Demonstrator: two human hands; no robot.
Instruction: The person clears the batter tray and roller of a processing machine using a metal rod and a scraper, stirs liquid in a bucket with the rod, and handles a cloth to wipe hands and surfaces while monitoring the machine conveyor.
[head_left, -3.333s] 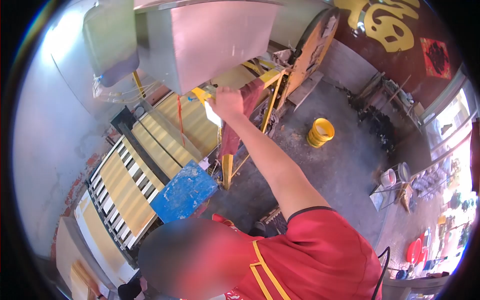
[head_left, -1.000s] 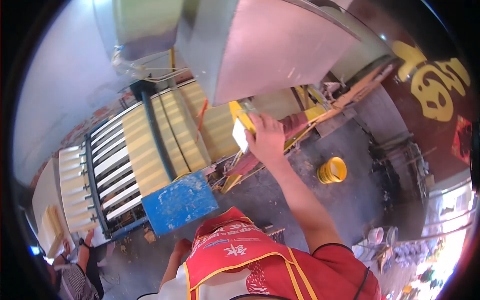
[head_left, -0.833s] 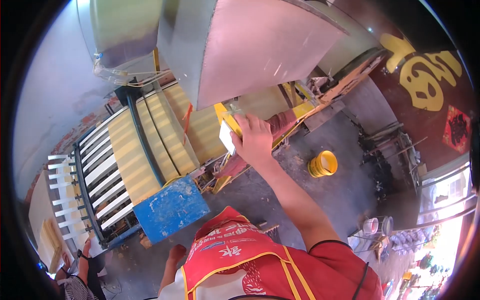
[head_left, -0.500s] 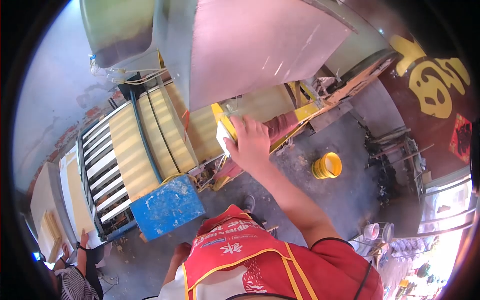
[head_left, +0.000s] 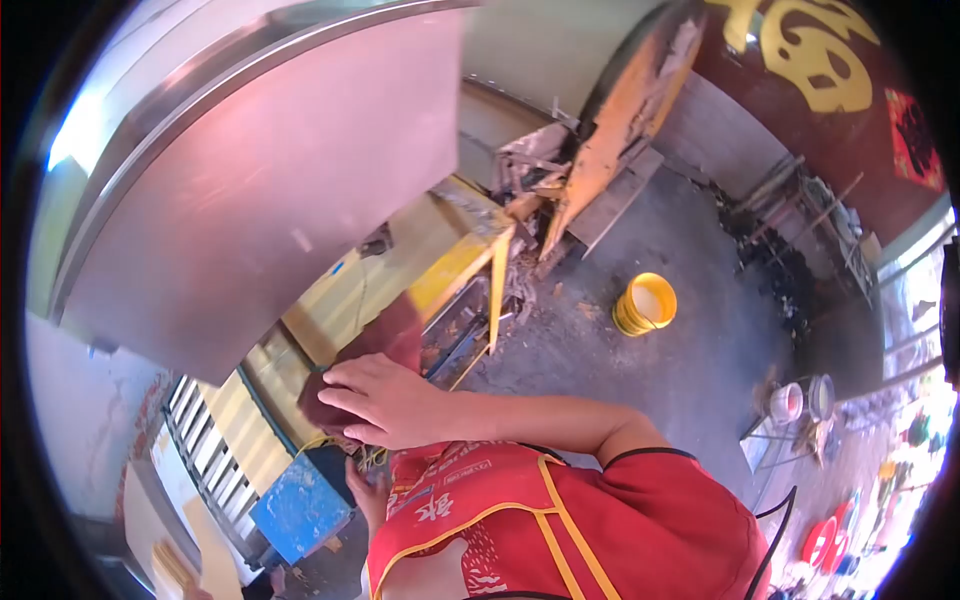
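My right hand (head_left: 385, 400) reaches across in front of my red apron (head_left: 450, 490). Its fingers are stretched out and a little apart over a dark reddish-brown cloth (head_left: 400, 335) on the near edge of the yellow-framed work table (head_left: 440, 275). The hand seems to rest on the cloth; no grip shows. Lower down, my left hand (head_left: 367, 492) is close to the apron, beside a scuffed blue box (head_left: 303, 508). Only part of that hand shows, and what its fingers do is unclear. Thin yellow cord or wire (head_left: 318, 442) lies near the box.
A big smooth metal panel (head_left: 270, 190) overhangs the table. White slats (head_left: 215, 445) run along its left end. On the grey floor stands a yellow bucket (head_left: 645, 303). An orange-brown round board (head_left: 620, 120) leans behind, with dark debris (head_left: 780, 270) by the wall.
My view has turned and moved closer to the panel. My right hand has left the yellow-and-white block and come down and left over the cloth. The other person is out of sight.
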